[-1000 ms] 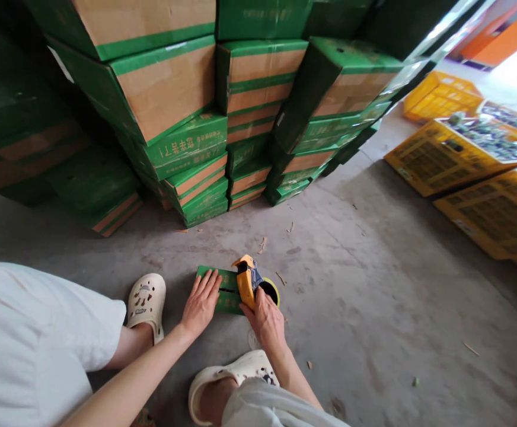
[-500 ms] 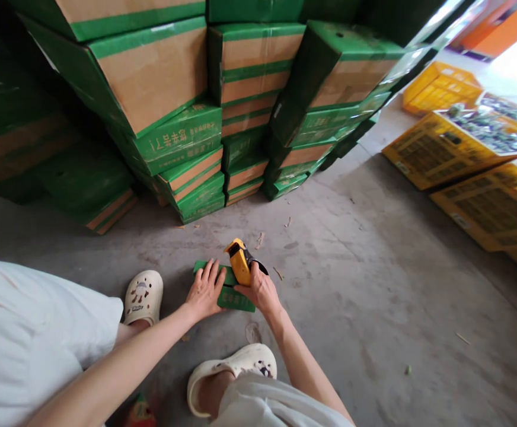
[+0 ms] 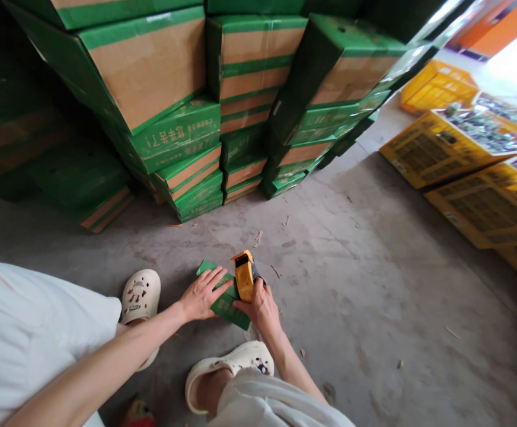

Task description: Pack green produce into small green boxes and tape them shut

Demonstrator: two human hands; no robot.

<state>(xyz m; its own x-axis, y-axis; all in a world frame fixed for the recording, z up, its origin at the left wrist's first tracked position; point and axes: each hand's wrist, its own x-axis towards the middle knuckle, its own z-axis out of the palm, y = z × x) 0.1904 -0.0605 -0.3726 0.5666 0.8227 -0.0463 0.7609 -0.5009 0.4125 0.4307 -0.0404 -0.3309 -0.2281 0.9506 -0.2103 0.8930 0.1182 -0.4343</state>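
Note:
A small green carton (image 3: pixel 232 309) with pale printing lies between the feet, low over the floor. My left hand (image 3: pixel 201 293) rests on its left part with the fingers spread. In my right hand (image 3: pixel 262 305) is a yellow tape dispenser (image 3: pixel 244 276) with a dark roll side, held upright against the carton's right edge. My right fingers wrap round its lower end. Whether tape runs from the dispenser onto the carton cannot be made out.
Stacks of green and brown cartons (image 3: pixel 152 65) rise in front. Yellow crates (image 3: pixel 423 148) with wrapped items stand at the right. Two white clogs (image 3: pixel 140 293) flank the work spot. Scraps lie on the grey floor (image 3: pixel 351 284). Something red and green (image 3: pixel 139 412) is at the bottom edge.
The green carton has turned clockwise and its right end sits lower. The dispenser has moved slightly down and stands more upright. My left hand has shifted a little, still on the carton.

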